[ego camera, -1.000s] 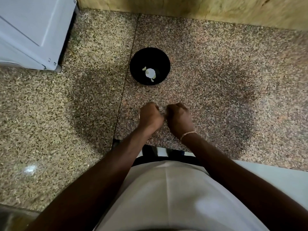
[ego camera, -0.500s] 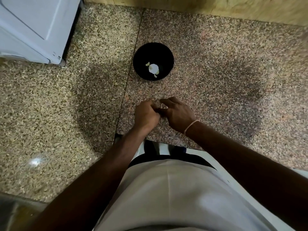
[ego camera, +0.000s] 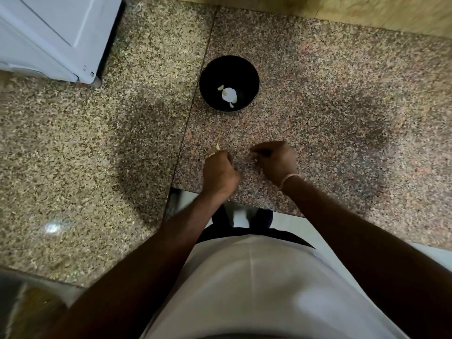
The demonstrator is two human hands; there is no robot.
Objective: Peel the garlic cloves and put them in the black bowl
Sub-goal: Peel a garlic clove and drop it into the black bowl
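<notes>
The head view looks down on a speckled stone worktop [ego camera: 318,113] with a seam running between two slabs. A white appliance [ego camera: 53,33] sits at the far left corner, cut off by the frame edge, and a wooden wall [ego camera: 367,13] runs along the back. At the lower left a blurred glassy thing is too unclear to name. The black bowl [ego camera: 210,69] stands beyond the hands, well apart from them, with nothing between; inside it lie a few pale peeled pieces and a bright white patch that may be glare.

The person's white shirt [ego camera: 256,285] fills the bottom of the view and hides the worktop's near edge.

The left hand [ego camera: 220,172] is curled with its knuckles up, and a pale garlic clove [ego camera: 218,147] pokes out past its fingers, gripped at its lower end. The right hand [ego camera: 276,160] is also curled, just beside the left but apart from it; a small pale scrap shows at its fingers, too small to tell whether it is held. A thin band [ego camera: 288,178] circles the right wrist.
</notes>
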